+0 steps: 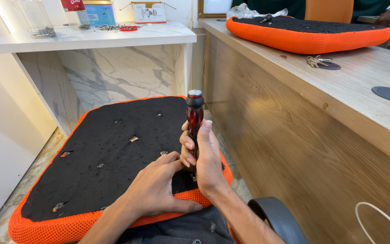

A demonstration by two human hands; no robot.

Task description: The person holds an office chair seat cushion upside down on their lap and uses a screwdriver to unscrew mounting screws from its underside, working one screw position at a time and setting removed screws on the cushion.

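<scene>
Right hand [207, 158] wraps the lower shaft end of the screwdriver [194, 118], fingers closed around the black-and-red handle, tool standing upright with its silver cap on top. Tip is hidden behind the fingers, so cannot tell if it sits in a screw. Left hand [155, 189] lies flat on the seat cushion [104, 149] just beside the tool, palm down, thumb along the near orange edge, fingertips touching the right hand's base; it holds nothing, just presses.

Seat cushion lies upside down across the person's lap, black fabric underside up, orange mesh rim all round, several small holes with metal inserts showing across it. Judgement: cushion looks padded and soft at the rim but stiff in the middle panel, light enough for a lap, best held down flat by the palm. Screwdriver looks rigid, handle ribbed and grippy, best taken around the fat middle of the handle.

Far right, a second orange cushion [308, 31] rests on the wooden desk [362, 86], with a bunch of keys [314, 61] near it. Far left, a marble-look counter [91, 38] carries loose hardware and boxes. Dark chair wheel [276, 219] sits near right.
</scene>
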